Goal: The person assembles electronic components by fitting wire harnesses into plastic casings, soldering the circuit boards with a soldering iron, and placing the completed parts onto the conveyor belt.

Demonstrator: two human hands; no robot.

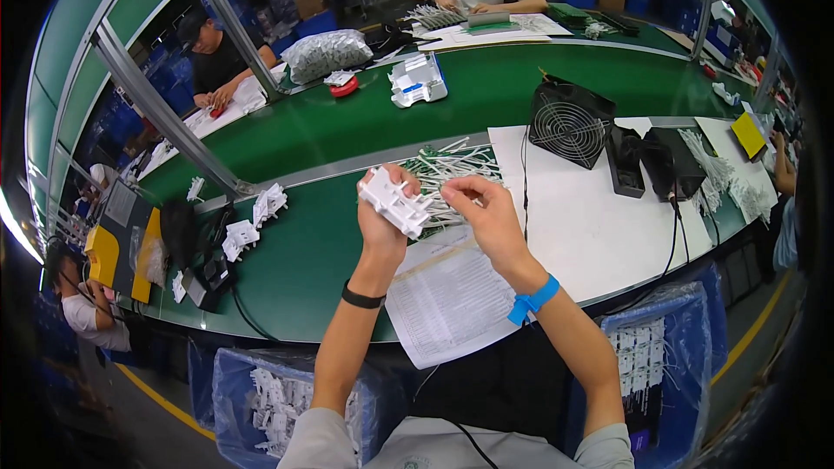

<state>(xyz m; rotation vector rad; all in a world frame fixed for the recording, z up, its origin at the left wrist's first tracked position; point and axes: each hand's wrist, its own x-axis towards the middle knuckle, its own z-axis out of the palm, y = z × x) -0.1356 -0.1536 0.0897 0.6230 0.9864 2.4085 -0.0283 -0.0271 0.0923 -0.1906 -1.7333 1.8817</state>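
Observation:
My left hand (382,219) grips a white moulded plastic housing (395,200), tilted, with its clips and posts facing up. Close to its right side, my right hand (491,221) has thumb and index finger pinched together. What lies in that pinch, if anything, is too small to make out. Just beyond both hands lies a pile of white wires (465,161) with small green pieces among them, partly hidden by my fingers. Beneath my wrists a printed paper sheet (452,304) hangs slightly over the bench's near edge.
A black fan (569,126) stands on white board to the right, beside black boxes with cables. More white housings (239,239) and a yellow-and-grey machine (126,239) are at left. Blue lined bins (221,399) flank me. Across the green conveyor (486,78), people work.

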